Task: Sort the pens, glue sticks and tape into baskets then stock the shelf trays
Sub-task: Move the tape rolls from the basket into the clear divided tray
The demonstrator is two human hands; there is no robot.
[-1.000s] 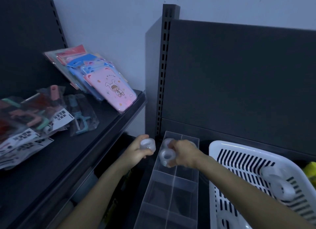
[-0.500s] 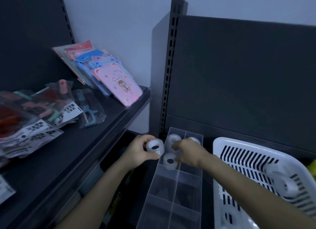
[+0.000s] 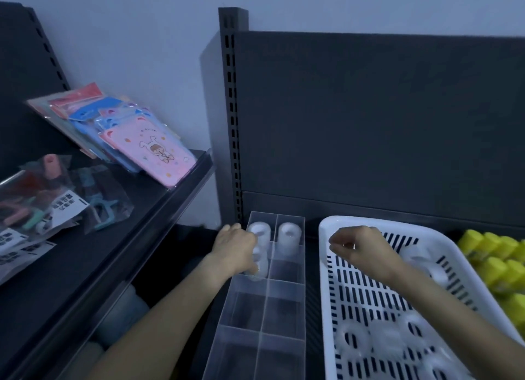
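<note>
As my right hand [image 3: 360, 250] swings away from the clear tray [image 3: 284, 308] to hang over the white basket [image 3: 324, 237], its fingers are loosely curled and I see nothing in them. 0.5 s ago it was at the tray with a roll, so that roll is now delivered.

My left hand [image 3: 235, 247], beside the tray 0.5 s ago, now reaches over the left wall. Its fingers curl down round a tape roll [image 3: 257, 267] in the left column, 2nd compartment from the far end. I cannot tell whether 1 roll or 2 stacked sit under my fingers. The 2 farthest compartments hold a far-left roll [image 3: 260, 232] and a far-right roll [image 3: 289, 233].

Judgement: tape stocking is at an early stage, with the nearer compartments yet to be filled. The right hand is placed to fetch from the loose rolls [image 3: 389, 337] at the basket's near end.

Around: yellow glue sticks [image 3: 500, 266] lie right of the basket. On the left, a dark shelf [image 3: 127, 237] carries pink card packs [image 3: 150, 149] and bagged items [image 3: 56, 206].

In the way: the narrow dividers, and the basket rim between the rolls and the tray.
</note>
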